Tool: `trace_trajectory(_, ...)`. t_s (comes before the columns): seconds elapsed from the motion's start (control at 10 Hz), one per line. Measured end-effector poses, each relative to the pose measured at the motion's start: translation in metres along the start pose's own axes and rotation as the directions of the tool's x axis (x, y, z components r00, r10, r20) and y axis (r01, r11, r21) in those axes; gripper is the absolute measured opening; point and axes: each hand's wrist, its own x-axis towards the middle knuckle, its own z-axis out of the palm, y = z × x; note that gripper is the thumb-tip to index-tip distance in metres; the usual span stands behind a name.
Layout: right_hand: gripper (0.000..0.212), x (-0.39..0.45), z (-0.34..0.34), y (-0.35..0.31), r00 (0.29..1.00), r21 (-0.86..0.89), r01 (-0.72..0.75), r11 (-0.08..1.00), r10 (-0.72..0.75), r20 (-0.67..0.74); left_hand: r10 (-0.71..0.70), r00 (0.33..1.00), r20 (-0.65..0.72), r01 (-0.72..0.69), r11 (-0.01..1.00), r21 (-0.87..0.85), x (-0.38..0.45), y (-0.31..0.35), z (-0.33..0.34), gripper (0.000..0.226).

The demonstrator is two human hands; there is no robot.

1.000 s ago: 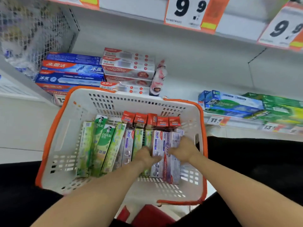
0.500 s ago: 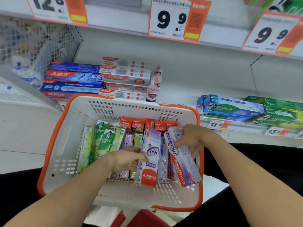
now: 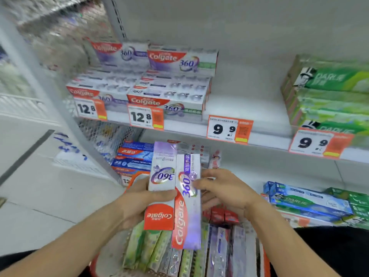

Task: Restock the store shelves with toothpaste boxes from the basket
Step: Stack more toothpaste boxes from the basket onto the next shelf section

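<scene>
Two purple-and-white Colgate 360 boxes are held upright, side by side, above the basket (image 3: 95, 264). My left hand (image 3: 137, 202) grips the left box (image 3: 162, 176), which is upside down. My right hand (image 3: 221, 190) pinches the right box (image 3: 188, 212) with thumb and fingers. Below them the basket holds several green, purple and small red toothpaste boxes (image 3: 199, 258). On the shelf above, matching Colgate 360 boxes (image 3: 167, 96) are stacked behind the 12.8 price tags (image 3: 145, 117).
Right of the Colgate stack is a bare stretch of shelf (image 3: 245, 100) above a 9.9 tag (image 3: 229, 129). Green Darlie boxes (image 3: 327, 96) fill the far right. The lower shelf carries blue and red boxes (image 3: 133, 156) at left and blue Darlie boxes (image 3: 307, 202) at right.
Both hands lifted the two Colgate 360 boxes out of the basket and brought them together upright. The view tilted up, bringing the upper shelf into sight.
</scene>
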Motion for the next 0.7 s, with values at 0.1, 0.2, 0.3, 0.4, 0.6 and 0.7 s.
trace_trajectory(0.1, 0.026, -0.001, 0.018, -0.011, 0.999, 0.037, 0.051, 0.998, -0.052, 0.015, 0.048, 0.999, -0.015, -0.047, 0.997, 0.067, -0.017, 0.028, -0.021, 0.052)
trace_trajectory(0.2, 0.045, 0.003, 0.035, -0.024, 0.995, 0.016, 0.097, 0.995, -0.097, 0.008, 0.134, 0.991, 0.01, -0.134, 0.983, 0.129, -0.032, 0.046, -0.031, 0.062)
trace_trajectory(0.3, 0.065, 0.006, 0.047, -0.043, 0.983, -0.058, 0.18, 0.982, -0.181, -0.014, 0.185, 0.982, 0.047, -0.188, 0.981, 0.054, -0.046, 0.062, -0.04, 0.068)
trace_trajectory(0.4, 0.058, 0.002, 0.055, -0.074, 0.967, -0.221, 0.238, 0.946, -0.251, -0.036, 0.229, 0.971, 0.068, -0.228, 0.973, -0.023, -0.059, 0.082, -0.04, 0.069)
trace_trajectory(0.6, 0.053, 0.016, 0.07, -0.175, 0.865, -0.47, 0.348, 0.811, -0.471, -0.172, 0.33, 0.924, -0.193, -0.351, 0.933, -0.086, -0.057, 0.109, -0.078, 0.064)
trace_trajectory(0.7, 0.047, 0.043, 0.079, -0.227, 0.796, -0.394, 0.449, 0.802, -0.56, -0.23, 0.289, 0.902, -0.32, -0.36, 0.913, -0.19, -0.052, 0.111, -0.093, 0.052)
